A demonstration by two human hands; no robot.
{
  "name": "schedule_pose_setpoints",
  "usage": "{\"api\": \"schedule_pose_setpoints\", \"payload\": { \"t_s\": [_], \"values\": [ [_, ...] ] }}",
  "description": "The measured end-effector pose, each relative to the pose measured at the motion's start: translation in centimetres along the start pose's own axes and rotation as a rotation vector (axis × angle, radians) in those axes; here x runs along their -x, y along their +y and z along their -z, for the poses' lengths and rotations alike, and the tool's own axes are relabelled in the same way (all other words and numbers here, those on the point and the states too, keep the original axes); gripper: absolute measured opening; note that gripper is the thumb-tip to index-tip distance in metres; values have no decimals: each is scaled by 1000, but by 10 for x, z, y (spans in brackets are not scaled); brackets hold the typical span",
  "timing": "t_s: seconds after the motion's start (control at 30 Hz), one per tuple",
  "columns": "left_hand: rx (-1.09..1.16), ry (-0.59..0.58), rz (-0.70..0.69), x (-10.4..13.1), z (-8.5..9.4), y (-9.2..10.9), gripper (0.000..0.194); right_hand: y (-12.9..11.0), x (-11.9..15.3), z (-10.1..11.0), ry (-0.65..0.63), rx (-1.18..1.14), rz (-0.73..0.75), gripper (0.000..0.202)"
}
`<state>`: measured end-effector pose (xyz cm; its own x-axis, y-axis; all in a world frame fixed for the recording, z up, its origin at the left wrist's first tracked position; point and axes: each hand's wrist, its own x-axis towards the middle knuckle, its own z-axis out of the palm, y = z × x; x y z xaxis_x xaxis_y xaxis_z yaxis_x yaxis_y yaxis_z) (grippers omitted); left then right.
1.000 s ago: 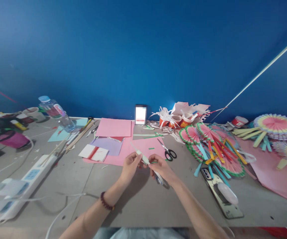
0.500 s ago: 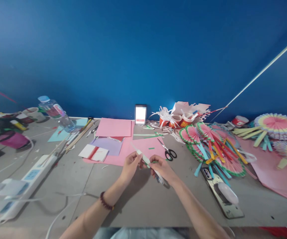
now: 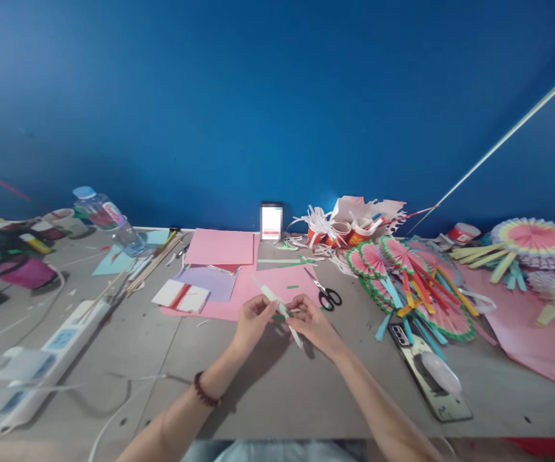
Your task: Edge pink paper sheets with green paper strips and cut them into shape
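Note:
Over the middle of the table, my left hand (image 3: 254, 316) pinches a slim whitish strip (image 3: 271, 294), perhaps paper, slanting from upper left to lower right. My right hand (image 3: 312, 319) is closed at the strip's lower part, its fingertips near those of the left. Bits of green show between the fingers; exactly how they join the strip is too small to tell. Black-handled scissors (image 3: 329, 298) lie just beyond my right hand, touching the edge of a pink paper sheet (image 3: 229, 309). A small green strip (image 3: 293, 287) rests on that sheet.
Right of my hands are pleated paper fans (image 3: 405, 256) with coloured strips, and a phone (image 3: 438, 391) under a white mouse-shaped object (image 3: 441, 373). On the left lie a power strip (image 3: 60, 343), wooden sticks (image 3: 154, 263) and a leaning bottle (image 3: 108, 215). Red cups (image 3: 361, 231) stand by the blue wall.
The whitish strip has shifted slightly up and left, and its lower end now hangs at a steeper slant. My right fingers have moved a little up and toward the left hand.

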<state>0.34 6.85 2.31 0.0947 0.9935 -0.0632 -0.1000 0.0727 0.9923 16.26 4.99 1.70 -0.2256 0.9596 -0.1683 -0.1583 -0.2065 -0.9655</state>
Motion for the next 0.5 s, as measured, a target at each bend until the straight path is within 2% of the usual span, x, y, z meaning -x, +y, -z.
{"api": "schedule_pose_setpoints", "payload": {
  "t_s": [0.17,0.23,0.33,0.5],
  "values": [
    [12,0,-10,-2,3,-4,32,-2,0,-3,-16,9,17,27],
    [5,5,-13,-3,4,-7,31,-1,-1,-2,16,39,35,26],
    [24,15,1,-4,4,-9,32,3,-2,1,82,153,53,23],
    [67,12,28,-4,4,-4,33,3,1,2,105,364,1,20]
  ]
}}
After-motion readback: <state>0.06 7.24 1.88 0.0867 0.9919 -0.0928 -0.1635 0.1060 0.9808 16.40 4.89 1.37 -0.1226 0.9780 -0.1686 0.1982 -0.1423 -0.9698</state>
